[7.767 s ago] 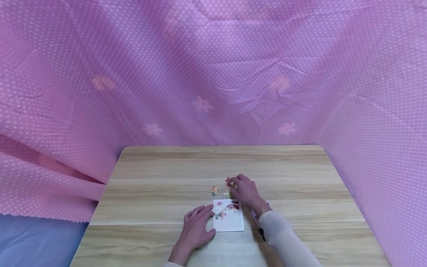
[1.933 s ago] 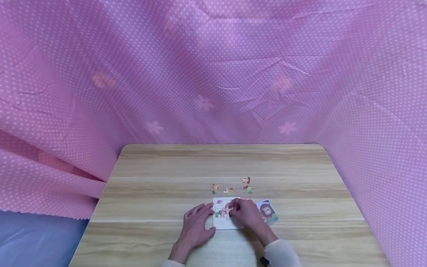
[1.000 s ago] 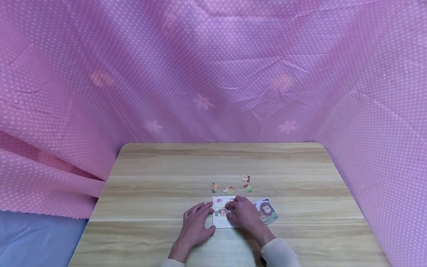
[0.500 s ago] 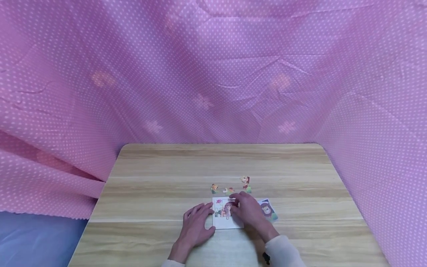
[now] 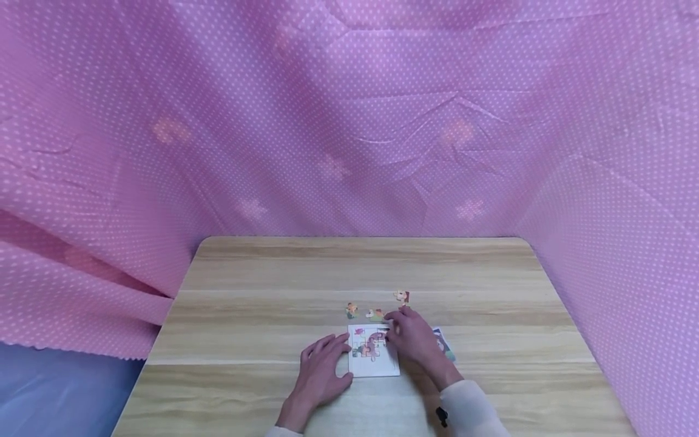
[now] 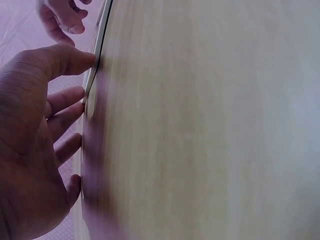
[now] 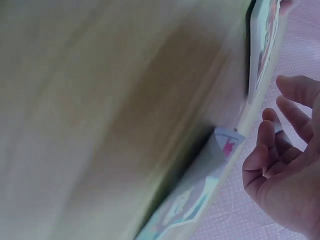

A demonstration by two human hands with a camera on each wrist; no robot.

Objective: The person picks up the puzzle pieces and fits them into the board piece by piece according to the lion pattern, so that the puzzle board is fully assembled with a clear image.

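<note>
Jigsaw tray (image 5: 381, 366), part-filled; left hand (image 5: 323, 371), fingers spread, touches its edge; right hand (image 5: 413, 337), fingers loosely curled, hovers.

head: soft, even light | wood-grain tabletop (image 5: 262, 276): diffuse shadow in right wrist view | both wrist views: dimmer, blurry

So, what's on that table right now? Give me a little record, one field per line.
Base: white tray, partly filled with puzzle pieces
Left hand: touching the tray's left edge
Right hand: near the tray's far right corner, nothing visibly held
Loose pieces: beyond the tray
Picture card: right of tray, partly hidden
Surface: wood-patterned table
</note>
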